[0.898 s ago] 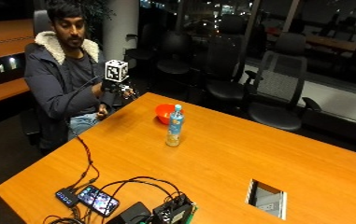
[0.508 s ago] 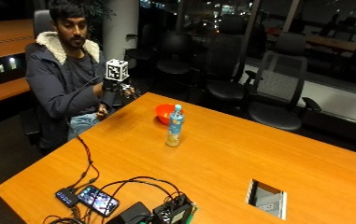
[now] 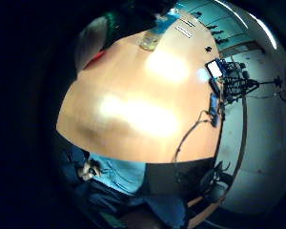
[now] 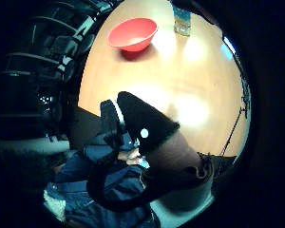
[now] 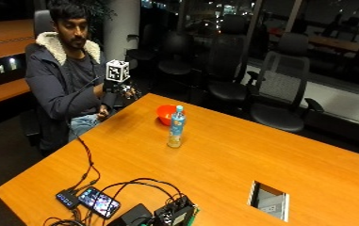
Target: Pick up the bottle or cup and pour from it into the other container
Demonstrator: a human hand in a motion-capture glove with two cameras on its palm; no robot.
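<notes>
A clear bottle (image 5: 176, 127) with a blue cap and blue label stands upright on the orange wooden table (image 5: 229, 160). Just behind it sits a red bowl (image 5: 166, 114). My gloved right hand (image 5: 120, 88) is raised in the air over the table's far left corner, well short of both, and holds nothing; its fingers are relaxed. The thumb side palm view looks down on the bowl (image 4: 133, 34) and the bottle (image 4: 182, 21) beyond a gloved finger (image 4: 143, 124). In the little finger side palm view the bottle (image 3: 157, 31) stands at the far end of the table (image 3: 143, 109).
A phone (image 5: 101, 202), cables and small electronics lie at the table's near left end. A socket cutout (image 5: 268, 200) is set in the near right part. Office chairs (image 5: 279, 89) stand behind the table. The person's bare hand (image 5: 103, 112) rests at the lap.
</notes>
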